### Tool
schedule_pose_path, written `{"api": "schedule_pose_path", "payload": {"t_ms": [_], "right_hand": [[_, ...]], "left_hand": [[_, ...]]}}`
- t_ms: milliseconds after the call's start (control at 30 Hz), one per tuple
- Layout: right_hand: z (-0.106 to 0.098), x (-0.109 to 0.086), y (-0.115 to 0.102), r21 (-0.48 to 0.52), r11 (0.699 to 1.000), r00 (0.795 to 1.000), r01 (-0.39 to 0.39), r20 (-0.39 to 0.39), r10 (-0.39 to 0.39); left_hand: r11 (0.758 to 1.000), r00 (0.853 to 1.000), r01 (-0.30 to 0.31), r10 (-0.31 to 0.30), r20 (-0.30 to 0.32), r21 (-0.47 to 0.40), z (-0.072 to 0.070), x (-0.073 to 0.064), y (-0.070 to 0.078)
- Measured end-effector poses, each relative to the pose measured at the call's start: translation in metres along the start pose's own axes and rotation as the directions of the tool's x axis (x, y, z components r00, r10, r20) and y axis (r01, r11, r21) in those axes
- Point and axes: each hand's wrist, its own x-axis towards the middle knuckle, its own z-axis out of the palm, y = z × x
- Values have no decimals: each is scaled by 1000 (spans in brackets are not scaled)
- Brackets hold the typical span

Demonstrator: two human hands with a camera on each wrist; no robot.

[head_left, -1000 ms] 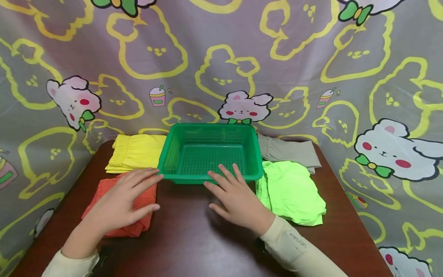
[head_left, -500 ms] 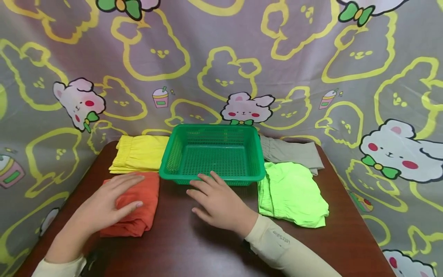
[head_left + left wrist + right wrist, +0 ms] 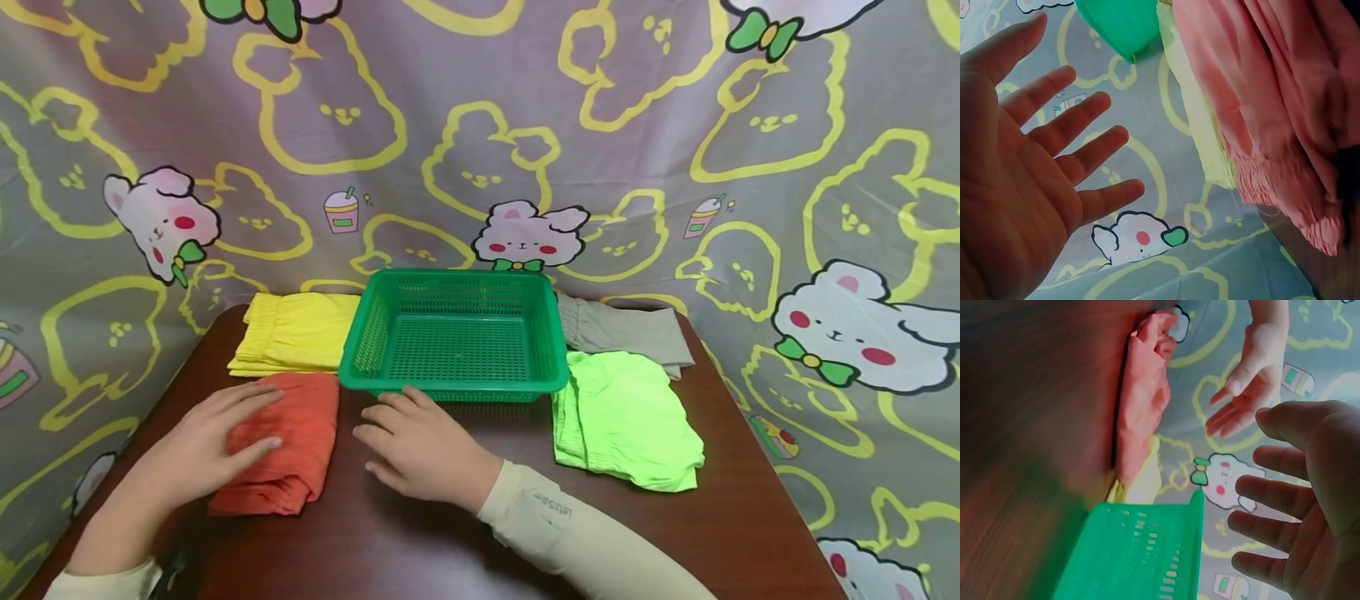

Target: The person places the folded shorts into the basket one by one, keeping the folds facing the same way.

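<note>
Above a dark reddish-brown, smooth table (image 3: 750, 517), your left hand (image 3: 202, 442) hovers near a folded orange cloth garment (image 3: 303, 425), fingers and thumb spread, while your right hand (image 3: 427, 450), its fingers loosely extended, hangs before the near side of a rectangular green perforated plastic basket (image 3: 461, 386). Beside the basket to your left lies a folded yellow cloth garment (image 3: 303, 333); to your right, a folded grey cloth garment (image 3: 633, 327) sits behind a bright lime-green one with a gathered waistband (image 3: 630, 417).
</note>
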Motion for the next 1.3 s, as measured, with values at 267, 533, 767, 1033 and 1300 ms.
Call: {"api": "schedule_pose_path", "payload": {"t_ms": [267,533,767,1033,1300], "right_hand": [[13,22,-14,32,999,1000,-15,19,15],[32,46,-19,66,996,995,-62,80,56],[47,66,-27,99,990,983,-102,164,85],[57,91,-40,119,985,961,-125,260,90],[68,108,-52,107,983,937,-152,333,108]], "left_hand": [[1000,1000,16,-16,25,5,4,-3,-9],[997,993,80,-82,91,23,11,-6,-25],[994,986,107,-106,127,0,16,-8,-35],[992,978,119,-110,176,-39,28,-12,-49],[980,956,177,-149,254,-93,38,-10,-55]]}}
